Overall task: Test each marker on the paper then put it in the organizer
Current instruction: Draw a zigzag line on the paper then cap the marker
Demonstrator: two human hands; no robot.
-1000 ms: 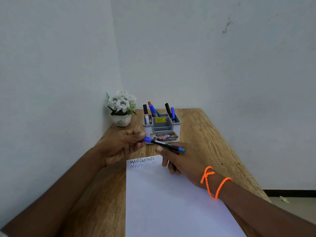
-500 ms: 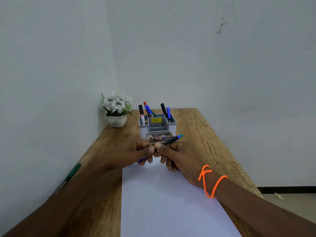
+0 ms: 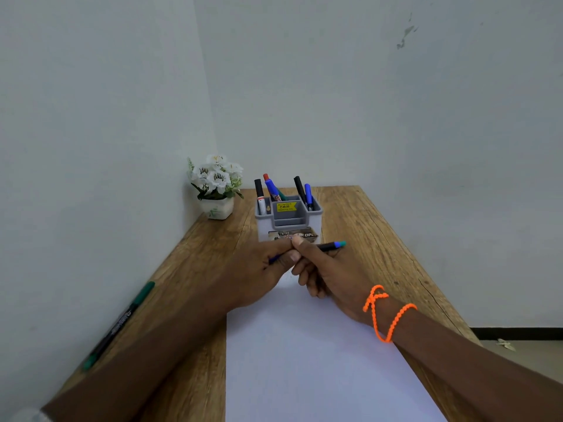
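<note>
While both hands meet over the far end of the paper, I judge the step in hand to be capping or uncapping the marker, since each hand takes one end of it. My left hand has its fingers curled round the blue end, which shows only as a short dark-blue length below the thumb; whether that end is a cap seated or drawn off I cannot tell. My right hand pinches the black barrel between thumb and forefinger, the other fingers folded beneath, so the teal-tipped tail points right and slightly up. The marker is held clear of the sheet, just in front of the grey organizer, a position that suits either testing or stowing. It is slim, black in the body, with a blue band before the teal end. The organizer already holds several markers upright in its rear compartments. A green marker lies untested on the tabletop along the left wall, well apart. A flower pot stands in the corner.
</note>
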